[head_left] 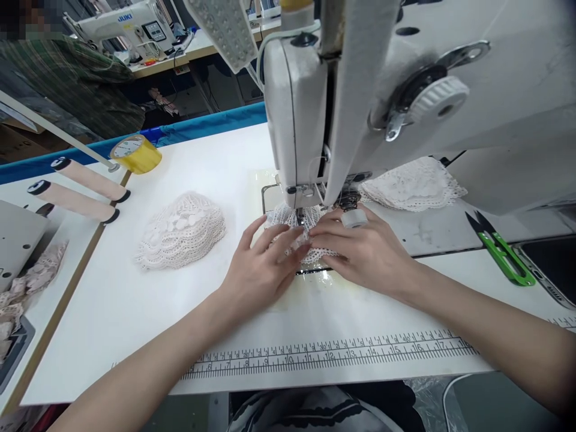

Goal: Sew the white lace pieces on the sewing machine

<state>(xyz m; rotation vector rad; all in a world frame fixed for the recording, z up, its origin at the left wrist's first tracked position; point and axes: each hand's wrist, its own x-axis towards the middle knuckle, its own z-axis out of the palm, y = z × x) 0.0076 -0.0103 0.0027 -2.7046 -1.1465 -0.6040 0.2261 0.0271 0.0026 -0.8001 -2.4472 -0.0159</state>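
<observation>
A white lace piece with a scalloped, holed edge lies under the needle and presser foot of the sewing machine. From the left, my left hand grips it, thumb and fingertips drawn together just in front of the foot. My right hand pinches the same lace from the other side, its fingers bent close to the foot. The two hands' fingertips nearly meet, and they cover much of the lace. To the left rests a stack of similar lace pieces; another lace stack lies behind my right hand.
Green thread snips and a dark phone are at the right. Two thread cones and a yellow tape roll stand left. A printed ruler runs along the front edge. A person's plaid sleeve shows beyond.
</observation>
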